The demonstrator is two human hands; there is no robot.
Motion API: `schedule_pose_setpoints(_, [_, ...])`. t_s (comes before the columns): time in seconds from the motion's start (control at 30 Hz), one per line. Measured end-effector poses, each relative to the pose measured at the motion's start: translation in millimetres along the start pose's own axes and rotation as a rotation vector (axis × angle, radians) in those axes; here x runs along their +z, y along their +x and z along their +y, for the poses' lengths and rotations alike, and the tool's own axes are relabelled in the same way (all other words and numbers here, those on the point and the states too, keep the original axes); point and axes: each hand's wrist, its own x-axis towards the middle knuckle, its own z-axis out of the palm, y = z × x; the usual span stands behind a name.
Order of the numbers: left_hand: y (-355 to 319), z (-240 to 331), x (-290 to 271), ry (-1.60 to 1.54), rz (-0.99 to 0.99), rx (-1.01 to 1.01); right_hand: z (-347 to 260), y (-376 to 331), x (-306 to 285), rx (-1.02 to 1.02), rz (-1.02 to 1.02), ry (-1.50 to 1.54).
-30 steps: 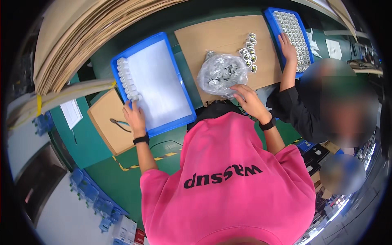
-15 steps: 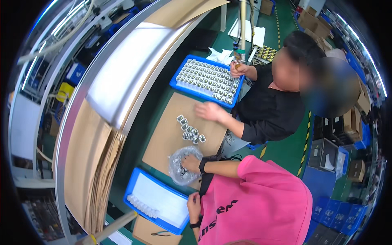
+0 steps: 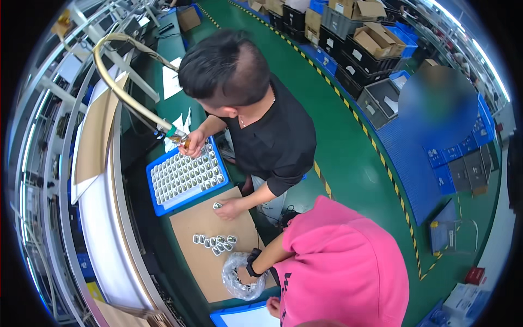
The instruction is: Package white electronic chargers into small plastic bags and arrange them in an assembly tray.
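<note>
My right hand (image 3: 246,276), with a dark band on its wrist, reaches down into a clear plastic bag (image 3: 258,292) holding small metallic pieces. Its fingers are hidden inside. The bag stands on a brown cardboard sheet (image 3: 188,264). Beside it lies a loose group of small white-rimmed metallic parts (image 3: 220,240). My left hand (image 3: 274,307) is at the edge of a blue tray with a white lining (image 3: 248,318), near the lower edge of the view. Its fingers are curled, and whatever they may hold cannot be made out.
Across the sheet a co-worker in black has one hand (image 3: 231,209) on a small part and the other (image 3: 193,144) on a hose-fed tool over a blue tray (image 3: 160,210) of similar parts. Shelving with cardboard (image 3: 111,240) borders the bench at left.
My view has swung to the right, so the bench appears further left and lower. My right hand stays in the bag. The co-worker's nearer hand now has a small part at its fingertips.
</note>
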Motion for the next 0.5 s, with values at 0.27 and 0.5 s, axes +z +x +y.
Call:
schedule_pose_setpoints(0.27, [41, 97, 10, 0.116, 0.148, 0.246, -24, 4, 5, -0.237, -0.060, 0.098])
schedule_pose_setpoints(0.5, [84, 130, 51, -0.037, -0.040, 0.058, 1, -35, -87, 0.127, 0.007, 1.137])
